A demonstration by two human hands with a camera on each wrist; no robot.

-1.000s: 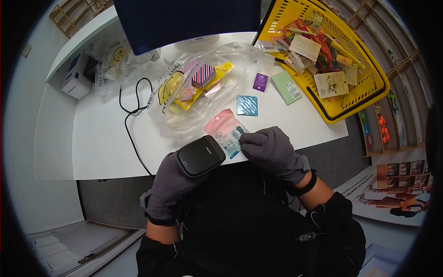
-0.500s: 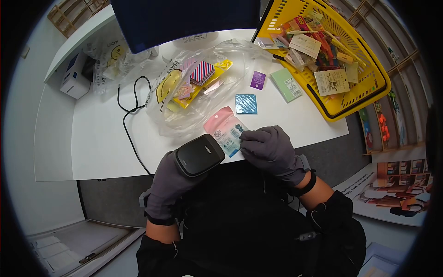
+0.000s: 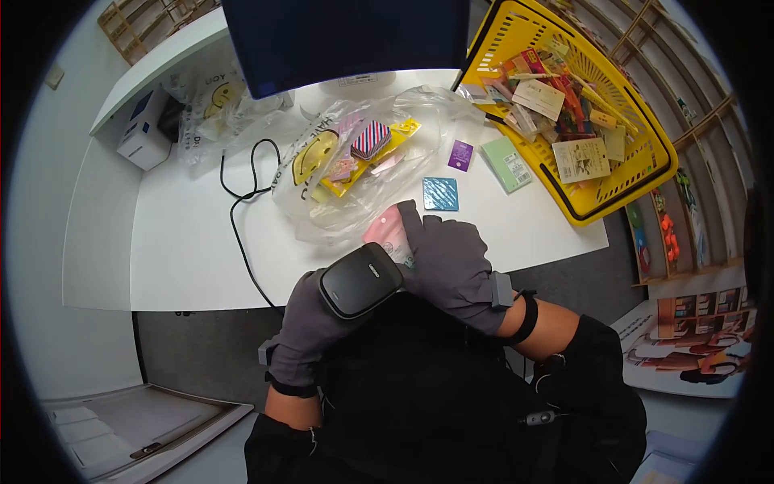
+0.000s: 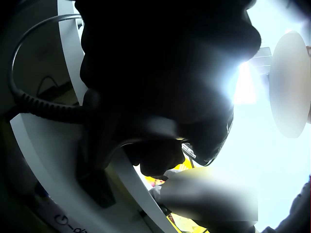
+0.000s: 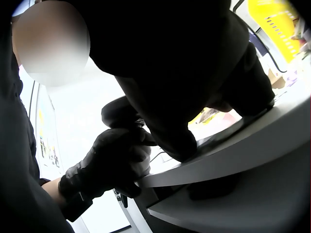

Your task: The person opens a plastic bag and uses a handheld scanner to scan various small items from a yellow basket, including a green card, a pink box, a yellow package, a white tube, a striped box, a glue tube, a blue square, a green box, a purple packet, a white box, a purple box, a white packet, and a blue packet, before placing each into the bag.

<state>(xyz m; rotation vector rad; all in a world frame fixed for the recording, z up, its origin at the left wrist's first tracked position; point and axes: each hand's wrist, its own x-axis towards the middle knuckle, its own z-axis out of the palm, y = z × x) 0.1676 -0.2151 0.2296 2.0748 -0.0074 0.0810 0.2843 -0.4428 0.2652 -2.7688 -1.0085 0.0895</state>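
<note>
My gloved left hand (image 3: 310, 323) grips a black barcode scanner (image 3: 360, 281) by its handle, and a coiled cable (image 4: 53, 110) runs off the handle in the left wrist view. The scanner's head sits over the desk's front edge, beside a pink packet (image 3: 387, 230). Across that packet reaches my gloved right hand (image 3: 451, 262), covering most of its printed part. In the right wrist view its thumb and fingers are spread apart, with their tips down at the desk's edge. A blue wrapped square (image 3: 440, 194) lies just beyond this hand.
A clear plastic bag (image 3: 322, 206) with goods inside spreads over the desk (image 3: 193, 258). Behind the blue square lie a purple card (image 3: 460, 156) and a green box (image 3: 505, 164). A yellow basket (image 3: 580, 206) full of packets stands at right; a monitor (image 3: 347, 40) stands at the back.
My right hand has moved left from the packet's right edge to lie across it, hiding its print. The left hand still holds the scanner, and the head view has shifted slightly.
</note>
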